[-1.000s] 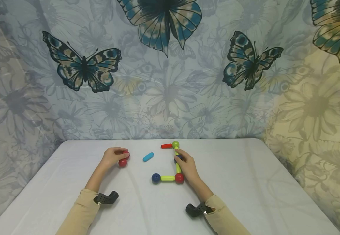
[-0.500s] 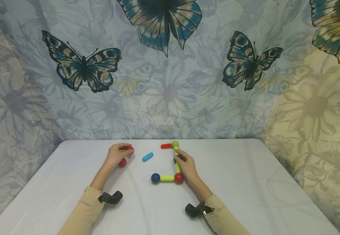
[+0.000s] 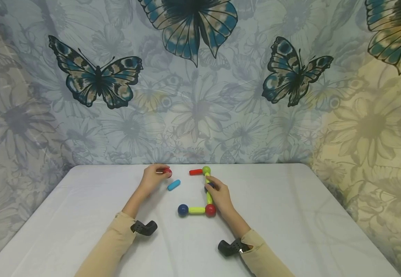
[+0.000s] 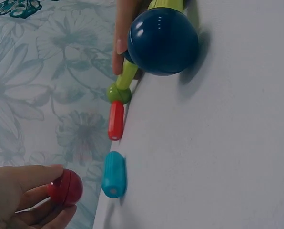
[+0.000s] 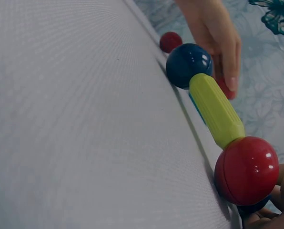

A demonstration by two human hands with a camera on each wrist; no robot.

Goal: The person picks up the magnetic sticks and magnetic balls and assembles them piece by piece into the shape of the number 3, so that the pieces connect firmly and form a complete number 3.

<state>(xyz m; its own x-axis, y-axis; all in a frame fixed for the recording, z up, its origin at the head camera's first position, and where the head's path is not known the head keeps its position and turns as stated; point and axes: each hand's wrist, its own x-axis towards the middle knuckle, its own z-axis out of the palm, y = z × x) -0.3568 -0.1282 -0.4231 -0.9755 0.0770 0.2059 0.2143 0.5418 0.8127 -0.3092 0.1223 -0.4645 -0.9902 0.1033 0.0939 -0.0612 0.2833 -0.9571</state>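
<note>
In the head view my left hand (image 3: 150, 180) pinches a red ball (image 4: 68, 187) between thumb and fingers, above the table's far left part. A loose blue stick (image 3: 173, 185) lies just right of that hand. My right hand (image 3: 221, 195) grips the dark blue ball (image 3: 208, 187) midway along a joined chain of balls and sticks. At the chain's far end a green ball (image 3: 206, 170) carries a red stick (image 3: 195, 172) pointing left. Its near corner is a red corner ball (image 3: 210, 210), from which a yellow-green stick (image 3: 197, 210) runs left to a dark blue end ball (image 3: 183, 210).
Another red ball (image 5: 170, 42) rests on the table, visible in the right wrist view and hidden behind the left hand in the head view. The white table (image 3: 273, 223) ends at a patterned butterfly cloth (image 3: 200, 115). Both wrists wear black camera mounts.
My left hand has lifted one red ball away from the other and carried it right and farther back, past the blue stick's left end. My right hand has stayed on the chain.
</note>
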